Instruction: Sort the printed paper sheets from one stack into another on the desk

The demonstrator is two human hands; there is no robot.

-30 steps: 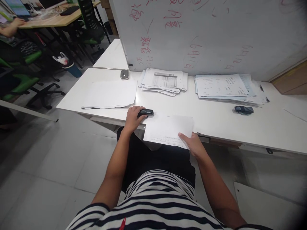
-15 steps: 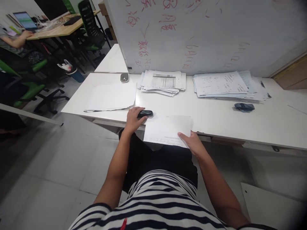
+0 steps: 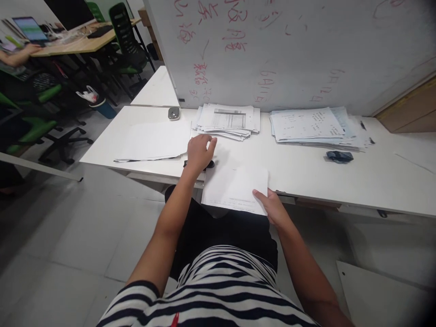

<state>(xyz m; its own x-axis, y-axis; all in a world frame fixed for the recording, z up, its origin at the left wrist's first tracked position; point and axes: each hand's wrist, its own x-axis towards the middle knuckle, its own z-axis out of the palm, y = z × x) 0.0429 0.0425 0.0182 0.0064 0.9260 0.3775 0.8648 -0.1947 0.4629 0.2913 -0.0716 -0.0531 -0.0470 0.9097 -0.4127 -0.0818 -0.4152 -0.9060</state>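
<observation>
Head view: right hand grips the paper sheet at its right edge, thumb on top, presumably to keep it flat where its far part overlaps the desk. Left hand, fingers loosely curled around nothing visible, is over the black object, contact unclear, just left of the sheet, probably for easy reach. Printed stack lies beyond the sheet, likely set back to leave working room.

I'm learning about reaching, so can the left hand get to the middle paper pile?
Probably yes: the left hand is close to the front of the middle paper pile, and nothing seems to block its way.
</observation>
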